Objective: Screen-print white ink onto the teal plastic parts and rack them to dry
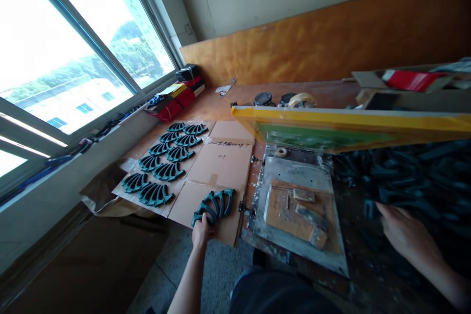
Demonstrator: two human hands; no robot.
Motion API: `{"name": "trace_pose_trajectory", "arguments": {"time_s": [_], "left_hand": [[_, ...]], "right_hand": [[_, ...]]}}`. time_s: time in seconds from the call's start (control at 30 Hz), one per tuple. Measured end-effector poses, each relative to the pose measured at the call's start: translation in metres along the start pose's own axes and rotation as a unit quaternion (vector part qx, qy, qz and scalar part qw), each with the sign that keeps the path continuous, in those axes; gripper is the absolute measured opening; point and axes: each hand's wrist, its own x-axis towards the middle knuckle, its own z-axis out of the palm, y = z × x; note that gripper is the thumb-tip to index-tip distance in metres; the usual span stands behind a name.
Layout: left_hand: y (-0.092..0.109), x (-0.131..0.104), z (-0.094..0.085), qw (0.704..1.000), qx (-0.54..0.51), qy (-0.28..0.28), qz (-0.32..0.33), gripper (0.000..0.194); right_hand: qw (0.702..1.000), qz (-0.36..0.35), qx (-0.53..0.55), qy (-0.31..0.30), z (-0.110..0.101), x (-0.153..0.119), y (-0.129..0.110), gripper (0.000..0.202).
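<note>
My left hand (201,231) is closed on the lower left end of a dark green, fan-shaped ribbed part (222,204), over the near end of a cardboard sheet (220,166). To the left, several similar parts (156,194) lie in two rows on the cardboard. My right hand (399,225) is at the right, its fingertips at a dark piece (370,209) beside a heap of dark parts (408,171). Blur and shadow hide whether the fingers grip that piece.
A yellow-edged screen frame (349,117) stands raised above a metal plate (301,168) bearing a wooden jig (279,206). Behind are round black-lidded containers (263,99) and tape rolls. Red boxes (169,108) sit by the window; an open carton (371,95) is at the back right.
</note>
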Motion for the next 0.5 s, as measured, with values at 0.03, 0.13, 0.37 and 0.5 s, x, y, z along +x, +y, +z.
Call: {"name": "trace_pose_trajectory", "arguments": {"time_s": [0.03, 0.13, 0.37, 0.5], "left_hand": [[0.002, 0.0, -0.001, 1.0, 0.025, 0.002, 0.006, 0.048], [0.007, -0.005, -0.01, 0.995, 0.095, 0.019, 0.026, 0.053], [0.005, -0.051, 0.015, 0.938, 0.212, 0.179, 0.209, 0.051], [0.019, -0.065, 0.052, 0.89, 0.297, 0.202, 0.281, 0.057]], "right_hand": [[1.0, -0.013, -0.016, -0.018, 0.0, 0.007, -0.015, 0.042], [0.997, -0.062, -0.025, -0.048, -0.001, 0.026, -0.071, 0.044], [0.978, -0.2, 0.021, -0.058, 0.005, 0.055, -0.171, 0.032], [0.973, -0.219, 0.012, -0.071, 0.017, 0.063, -0.182, 0.032]]}}
